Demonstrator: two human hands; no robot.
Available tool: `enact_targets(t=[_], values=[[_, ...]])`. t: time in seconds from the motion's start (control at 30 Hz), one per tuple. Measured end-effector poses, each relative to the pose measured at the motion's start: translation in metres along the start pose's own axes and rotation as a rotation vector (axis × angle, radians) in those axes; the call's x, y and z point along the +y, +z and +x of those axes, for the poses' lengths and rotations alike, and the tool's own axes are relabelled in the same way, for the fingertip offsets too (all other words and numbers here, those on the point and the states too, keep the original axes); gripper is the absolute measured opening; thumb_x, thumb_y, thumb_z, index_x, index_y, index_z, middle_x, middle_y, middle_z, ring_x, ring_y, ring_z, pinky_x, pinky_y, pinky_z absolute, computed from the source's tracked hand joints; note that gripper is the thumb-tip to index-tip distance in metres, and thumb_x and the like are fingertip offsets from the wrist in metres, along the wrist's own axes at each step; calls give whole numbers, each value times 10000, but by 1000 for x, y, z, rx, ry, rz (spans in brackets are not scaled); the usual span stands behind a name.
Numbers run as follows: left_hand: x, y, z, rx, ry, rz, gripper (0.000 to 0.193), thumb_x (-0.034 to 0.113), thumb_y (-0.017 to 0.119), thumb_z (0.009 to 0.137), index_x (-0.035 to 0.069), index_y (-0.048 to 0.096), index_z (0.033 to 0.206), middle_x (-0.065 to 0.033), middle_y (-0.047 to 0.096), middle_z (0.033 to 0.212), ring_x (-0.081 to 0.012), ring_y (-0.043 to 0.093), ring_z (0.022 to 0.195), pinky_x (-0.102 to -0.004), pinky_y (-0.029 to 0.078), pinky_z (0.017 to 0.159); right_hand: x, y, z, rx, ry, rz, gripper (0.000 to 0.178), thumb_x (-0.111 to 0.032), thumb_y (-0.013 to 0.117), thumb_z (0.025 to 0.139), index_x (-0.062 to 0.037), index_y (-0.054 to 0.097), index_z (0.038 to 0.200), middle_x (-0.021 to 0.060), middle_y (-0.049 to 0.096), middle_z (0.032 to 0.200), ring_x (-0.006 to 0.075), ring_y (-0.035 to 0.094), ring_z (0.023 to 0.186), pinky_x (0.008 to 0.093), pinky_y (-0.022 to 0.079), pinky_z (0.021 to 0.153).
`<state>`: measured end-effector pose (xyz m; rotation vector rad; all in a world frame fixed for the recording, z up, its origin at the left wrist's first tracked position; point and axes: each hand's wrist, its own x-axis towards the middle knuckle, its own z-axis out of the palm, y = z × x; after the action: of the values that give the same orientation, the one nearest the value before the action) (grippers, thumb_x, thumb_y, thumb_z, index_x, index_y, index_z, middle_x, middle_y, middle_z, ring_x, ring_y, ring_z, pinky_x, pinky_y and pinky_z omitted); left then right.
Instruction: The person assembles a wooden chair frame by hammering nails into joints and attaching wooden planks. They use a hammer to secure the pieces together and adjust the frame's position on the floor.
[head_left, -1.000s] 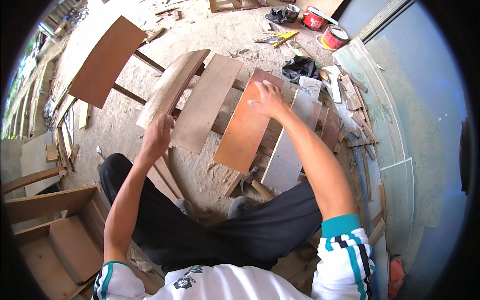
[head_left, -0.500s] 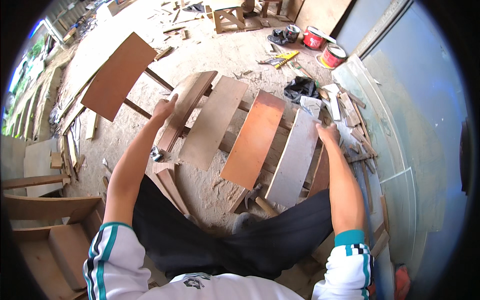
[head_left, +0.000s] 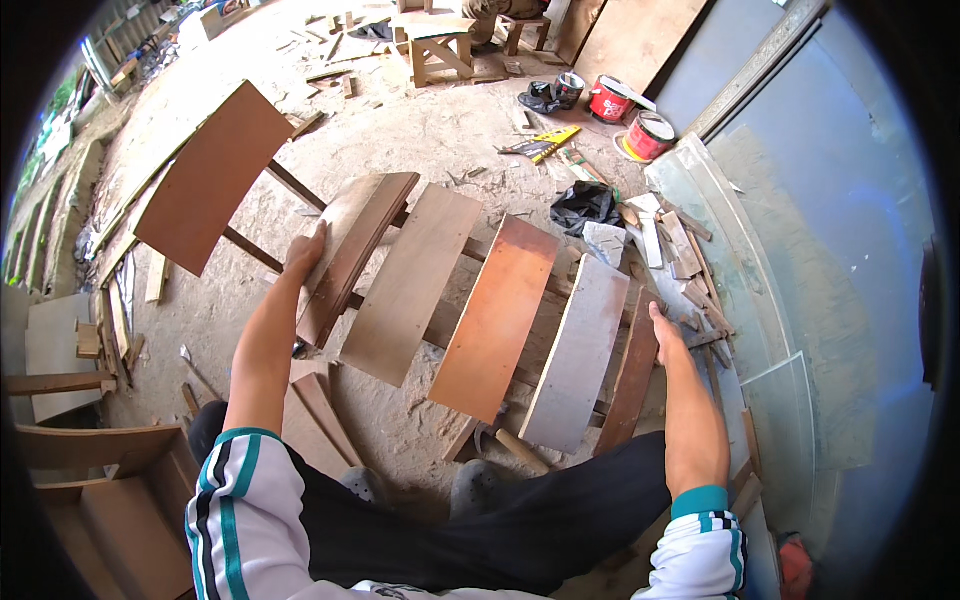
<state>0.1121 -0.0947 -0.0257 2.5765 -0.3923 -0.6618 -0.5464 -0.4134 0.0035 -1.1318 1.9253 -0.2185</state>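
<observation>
A slatted wooden frame slants across in front of my knees, its boards of different colours fixed over two dark rails. My left hand [head_left: 304,254] grips the outer edge of a thick brown board [head_left: 350,255]; some of its fingers are hidden. My right hand [head_left: 665,332] holds the narrow dark end board [head_left: 630,372] by its outer edge, fingers partly hidden. Between them lie a grey-brown slat [head_left: 412,285], an orange slat [head_left: 497,318] and a pale grey slat [head_left: 577,355]. A wide brown board [head_left: 212,178] tops the far left end.
Beneath the frame lies a hammer [head_left: 520,452] near my shoes [head_left: 470,487]. Wood scraps [head_left: 690,245] and a black plastic bag [head_left: 585,207] lie at right, beside leaning glass panes [head_left: 790,400]. Red buckets [head_left: 648,136] and a yellow-handled saw [head_left: 552,143] are farther off. Wooden drawers [head_left: 120,500] stand left.
The frame appears lower and slightly left in view. My right hand has moved from the pale grey slat's far corner to the dark end board; my left stays on the thick board, now at its outer edge.
</observation>
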Motion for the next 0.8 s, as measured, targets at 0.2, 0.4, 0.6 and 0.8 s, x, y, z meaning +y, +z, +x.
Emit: enact_targets(t=[0.2, 0.4, 0.6, 0.8], values=[[-8, 6, 2, 7, 58, 15, 943, 738, 431, 807, -115, 573, 1181, -325, 554, 1221, -414, 526, 1195, -434, 396, 1007, -3, -21, -14, -214, 126, 220, 1043, -712, 617, 751, -68, 243, 1481, 133, 281, 1524, 314, 326, 1364, 532, 300, 1063], [-33, -4, 21, 45, -29, -258, 1054, 811, 488, 725, -118, 544, 1222, -313, 535, 1261, -381, 510, 1219, -423, 391, 1003, -38, -41, -17, -203, -133, 414, 1010, -727, 620, 734, -49, 353, 1433, 131, 393, 1462, 280, 379, 1331, 477, 339, 1060], [-9, -13, 2, 162, 114, -531, 1016, 807, 404, 785, -104, 563, 1205, -294, 564, 1219, -384, 505, 1192, -407, 353, 1030, -62, -77, -28, -34, -428, 594, 860, -624, 666, 777, -35, 446, 1363, 101, 492, 1379, 244, 451, 1271, 411, 338, 1071], [28, -48, 4, 171, 453, -930, 726, 556, 248, 989, -8, 313, 1441, -182, 363, 1462, -283, 360, 1331, -364, 262, 1107, -65, -56, -86, -150, -676, 806, 646, -540, 549, 911, 11, 518, 1246, 89, 555, 1257, 198, 501, 1174, 353, 346, 1026]])
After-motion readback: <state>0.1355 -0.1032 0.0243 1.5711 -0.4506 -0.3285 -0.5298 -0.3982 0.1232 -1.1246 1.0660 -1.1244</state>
